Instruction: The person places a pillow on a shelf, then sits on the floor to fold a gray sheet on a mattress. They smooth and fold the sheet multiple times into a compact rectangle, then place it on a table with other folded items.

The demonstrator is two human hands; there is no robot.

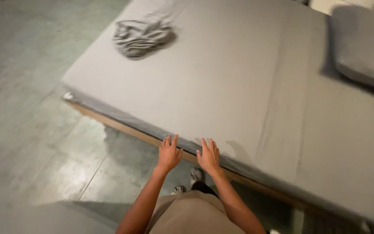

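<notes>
A low bed with a grey fitted sheet (239, 78) fills most of the head view, on a wooden frame (122, 127). My left hand (169, 154) and my right hand (208, 156) reach side by side to the near edge of the mattress, fingers spread and flat, holding nothing. Their fingertips touch or nearly touch the sheet's edge. A crumpled grey cloth (141, 37) lies on the bed's far left part, well away from both hands.
A grey pillow (362, 47) lies at the bed's top right. A grey-green tiled floor (27, 108) lies to the left and below. My feet in patterned shoes (195, 174) stand close to the bed frame.
</notes>
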